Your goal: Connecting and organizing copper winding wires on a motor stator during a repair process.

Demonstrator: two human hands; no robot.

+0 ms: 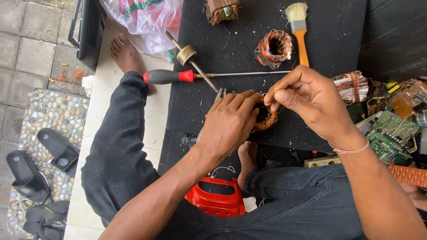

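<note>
Head view: black mat (249,40) covers the work surface, littered with wire offcuts. On it, far side: a second copper-wound stator (274,48), a paintbrush with an orange handle (300,35) just right of it, and another wound motor part (221,10) at the top edge. A red-and-black-handled screwdriver (169,76) lies across the mat, its long shaft running right toward the brush; a rotor shaft with a brass-coloured disc (187,54) lies diagonally over it. A bundle of copper wire on a laminated core (353,86) sits at the mat's right edge, with green circuit boards (391,131) piled beyond it. A plastic bag (144,20) is top left, black sandals (42,166) are on the pebble floor at left, and a red plastic housing (216,198) sits between the person's legs. The left hand (229,124) largely hides the copper stator (266,119) being worked; only its right rim shows, near the mat's front edge. The left hand is curled over the stator, fingers closed on its top and side, with a pair of pliers (219,94) tucked under the same hand, tips sticking out behind the knuckles. The right hand (307,98) comes in from the right, wrist raised, thumb and forefinger pinched at the stator's upper rim; what they pinch is too small to tell, likely wire. Both forearms converge from the bottom of the frame.
</note>
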